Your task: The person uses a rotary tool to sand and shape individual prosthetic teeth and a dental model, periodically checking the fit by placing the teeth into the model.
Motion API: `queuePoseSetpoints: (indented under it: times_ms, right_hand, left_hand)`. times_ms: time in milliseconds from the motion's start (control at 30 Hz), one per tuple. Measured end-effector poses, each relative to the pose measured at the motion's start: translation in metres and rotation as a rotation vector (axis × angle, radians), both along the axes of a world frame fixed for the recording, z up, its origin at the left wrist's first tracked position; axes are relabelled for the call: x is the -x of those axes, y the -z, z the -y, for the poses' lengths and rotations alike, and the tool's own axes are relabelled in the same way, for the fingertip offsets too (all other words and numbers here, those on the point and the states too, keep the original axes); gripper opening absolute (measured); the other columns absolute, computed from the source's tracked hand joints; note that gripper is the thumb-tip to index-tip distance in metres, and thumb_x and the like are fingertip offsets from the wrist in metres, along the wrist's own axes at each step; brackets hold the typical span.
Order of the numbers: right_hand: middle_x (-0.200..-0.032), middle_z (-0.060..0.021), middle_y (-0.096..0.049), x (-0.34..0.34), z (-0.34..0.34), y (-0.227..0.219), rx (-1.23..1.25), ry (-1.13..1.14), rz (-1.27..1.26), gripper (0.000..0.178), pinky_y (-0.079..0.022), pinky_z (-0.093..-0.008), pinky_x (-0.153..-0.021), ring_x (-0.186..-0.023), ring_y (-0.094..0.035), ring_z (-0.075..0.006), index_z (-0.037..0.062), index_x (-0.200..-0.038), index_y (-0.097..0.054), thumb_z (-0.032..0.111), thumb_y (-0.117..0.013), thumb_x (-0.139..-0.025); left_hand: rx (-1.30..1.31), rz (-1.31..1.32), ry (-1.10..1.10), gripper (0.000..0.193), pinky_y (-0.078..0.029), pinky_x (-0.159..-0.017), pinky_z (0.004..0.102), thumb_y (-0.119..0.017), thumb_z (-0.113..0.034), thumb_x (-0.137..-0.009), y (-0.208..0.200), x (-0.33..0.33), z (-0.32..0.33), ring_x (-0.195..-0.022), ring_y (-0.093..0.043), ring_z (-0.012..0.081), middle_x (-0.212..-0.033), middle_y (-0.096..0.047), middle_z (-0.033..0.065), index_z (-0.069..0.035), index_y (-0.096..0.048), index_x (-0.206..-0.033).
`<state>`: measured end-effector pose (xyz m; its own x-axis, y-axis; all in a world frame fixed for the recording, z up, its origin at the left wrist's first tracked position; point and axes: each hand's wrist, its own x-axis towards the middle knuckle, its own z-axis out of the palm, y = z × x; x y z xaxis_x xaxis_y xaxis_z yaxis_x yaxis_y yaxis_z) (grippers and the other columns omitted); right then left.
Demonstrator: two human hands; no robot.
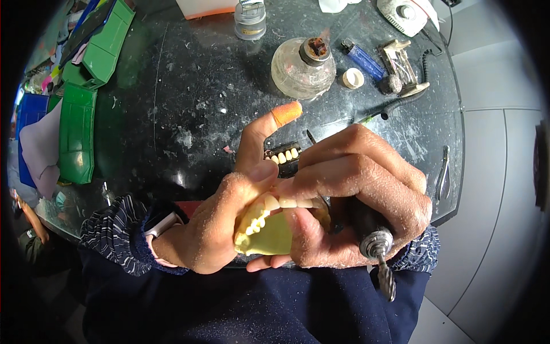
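Observation:
A yellow dental cast [266, 236] with a row of cream teeth along its curved edge is held close in front of me. My left hand [209, 232] grips its left side, thumb near the front teeth, while the forefinger, wrapped in an orange bandage [286, 113], points away. My right hand [372, 178] pinches the front teeth between thumb and fingertips. In that same palm lies a dark dental handpiece [372, 229], its fluted metal bur [387, 282] pointing toward me. White dust coats both hands. Just beyond them on the bench is a strip of artificial teeth [285, 156], partly hidden.
A glass spirit burner [303, 66] stands beyond my hands, with a small white cap [353, 78] and a blue lighter [364, 60] beside it. Right of these is a dusty handpiece rest [404, 66]. Green bins [76, 135] line the left; pliers [443, 175] lie at the right edge.

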<state>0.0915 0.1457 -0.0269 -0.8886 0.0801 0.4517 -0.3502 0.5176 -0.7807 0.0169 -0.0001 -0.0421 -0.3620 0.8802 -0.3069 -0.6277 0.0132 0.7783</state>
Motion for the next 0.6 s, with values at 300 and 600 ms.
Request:
queuePoseSetpoints:
  times_ms: [300,600]
  right_hand:
    - [-0.08,-0.0053,-0.057,-0.001,0.0,0.004,-0.035,0.016,-0.124,0.016,-0.049,-0.0272,-0.044,-0.057,-0.062,-0.0176,0.0051,-0.082,-0.064,0.001,-0.068,-0.067]
    - [-0.068,0.0023,-0.062,0.0,0.019,0.01,-0.079,0.056,-0.316,0.012,-0.045,-0.0199,-0.052,-0.059,-0.057,-0.0053,0.0126,-0.074,-0.07,0.018,-0.077,-0.066]
  left_hand:
    - [-0.08,-0.145,0.176,0.06,-0.044,-0.053,0.0231,-0.022,-0.026,-0.091,0.008,0.011,0.005,-0.062,-0.054,0.0113,-0.098,-0.053,0.0164,-0.004,0.003,-0.14]
    - [-0.261,-0.395,0.183,0.062,-0.045,-0.056,0.0248,-0.026,-0.024,-0.091,0.026,0.02,-0.001,-0.065,-0.054,0.0125,-0.098,-0.053,0.0183,-0.005,0.009,-0.138]
